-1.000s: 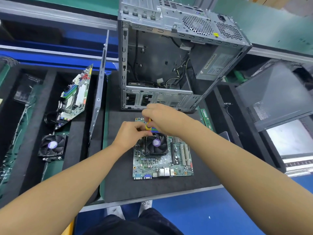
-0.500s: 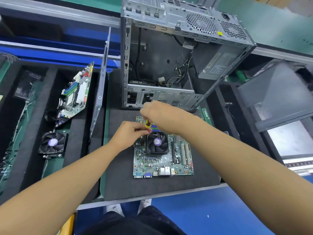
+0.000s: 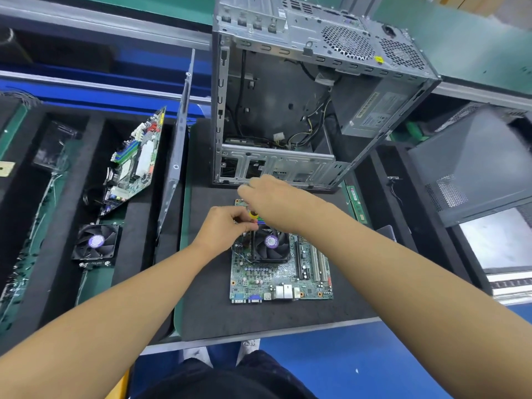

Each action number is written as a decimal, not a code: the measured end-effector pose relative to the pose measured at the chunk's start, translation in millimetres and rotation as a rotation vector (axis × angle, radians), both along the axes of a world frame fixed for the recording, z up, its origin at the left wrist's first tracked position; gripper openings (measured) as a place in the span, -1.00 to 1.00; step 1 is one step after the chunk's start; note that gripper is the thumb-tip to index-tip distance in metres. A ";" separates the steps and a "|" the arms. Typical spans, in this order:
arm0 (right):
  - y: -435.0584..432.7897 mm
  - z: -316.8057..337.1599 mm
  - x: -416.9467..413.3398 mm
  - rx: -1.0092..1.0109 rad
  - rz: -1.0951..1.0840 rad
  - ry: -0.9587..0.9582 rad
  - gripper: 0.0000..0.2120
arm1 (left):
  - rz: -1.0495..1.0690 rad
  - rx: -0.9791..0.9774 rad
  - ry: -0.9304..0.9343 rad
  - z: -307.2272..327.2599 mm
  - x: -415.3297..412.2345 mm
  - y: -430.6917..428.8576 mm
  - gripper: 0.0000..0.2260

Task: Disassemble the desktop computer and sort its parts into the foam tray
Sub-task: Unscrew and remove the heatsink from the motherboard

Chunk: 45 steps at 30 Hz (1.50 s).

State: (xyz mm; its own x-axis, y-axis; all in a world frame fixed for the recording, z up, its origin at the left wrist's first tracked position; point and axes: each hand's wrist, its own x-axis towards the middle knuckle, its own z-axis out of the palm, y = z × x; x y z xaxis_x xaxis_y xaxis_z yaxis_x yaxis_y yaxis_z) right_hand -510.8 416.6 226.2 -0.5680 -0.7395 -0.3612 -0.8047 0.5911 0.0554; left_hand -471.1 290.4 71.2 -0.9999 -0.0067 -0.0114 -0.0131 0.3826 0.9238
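Observation:
A green motherboard [image 3: 276, 277] lies flat on the black mat [image 3: 207, 306] in front of me, with a black cooler fan [image 3: 270, 244] on it. My right hand [image 3: 273, 200] grips a yellow-handled screwdriver [image 3: 253, 214] held upright at the fan's far left corner. My left hand [image 3: 227, 226] pinches the screwdriver's shaft just below. The open metal computer case [image 3: 302, 105] stands behind the board, with cables and a power supply inside.
The black foam tray [image 3: 69, 174] at left holds a second motherboard [image 3: 135, 159] leaning on edge and a loose fan [image 3: 96, 244]. A metal side panel [image 3: 177, 151] stands upright between tray and mat. A black mesh panel [image 3: 475, 165] lies at right. A RAM stick [image 3: 357, 204] sits beside the case.
Both hands stay at the fan's far left corner with the screwdriver; they have shifted only slightly, the right hand a little upward.

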 end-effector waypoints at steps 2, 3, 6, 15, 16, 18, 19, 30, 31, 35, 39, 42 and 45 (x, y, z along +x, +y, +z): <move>4.4 1.3 -3.9 0.023 0.063 -0.021 -0.76 | -0.004 -0.001 0.005 -0.2 0.4 0.1 -0.77; 6.9 1.2 -4.3 0.001 0.019 -0.044 -0.77 | -0.005 0.003 -0.002 0.1 0.4 0.3 -0.78; 8.8 0.5 5.0 -0.070 -0.258 -0.071 -0.65 | -0.010 0.014 -0.028 -0.2 0.3 0.7 -0.88; 2.4 8.7 7.9 0.032 0.070 0.026 -0.82 | 0.022 0.008 0.025 -3.2 2.4 2.3 -0.68; 4.5 10.8 7.2 0.040 0.137 0.026 -0.79 | 0.016 0.006 0.034 -3.2 2.6 2.6 -0.66; 8.9 9.3 2.2 0.021 0.085 -0.042 -0.79 | 0.014 0.006 0.043 -2.2 2.6 3.0 -0.66; 10.0 9.8 0.4 -0.010 -0.016 -0.100 -0.81 | 0.012 -0.001 0.044 -2.6 1.8 2.6 -0.68; -0.8 0.1 9.1 -0.055 -0.062 -0.178 -0.76 | 0.043 -0.054 0.036 -12.6 2.6 -0.4 -0.76; 1.4 2.2 7.6 -0.051 -0.062 -0.206 -0.73 | 0.024 -0.061 0.047 -12.3 2.8 -0.7 -0.77; 8.9 -1.9 5.3 -0.140 -0.306 -0.215 -0.78 | -0.089 -0.107 0.125 -3.8 1.6 2.7 -0.93; 1.2 -8.8 12.8 -0.093 -0.447 0.195 -0.48 | -0.082 -0.127 0.087 -1.8 -2.8 1.2 -0.88; -3.8 -6.7 14.5 0.013 -0.408 0.261 -0.66 | -0.057 -0.121 0.069 -1.0 -4.3 0.6 -0.67; -6.8 -1.0 7.1 0.072 -0.297 0.106 -0.78 | -0.058 -0.107 0.080 -4.2 -3.9 1.1 -0.69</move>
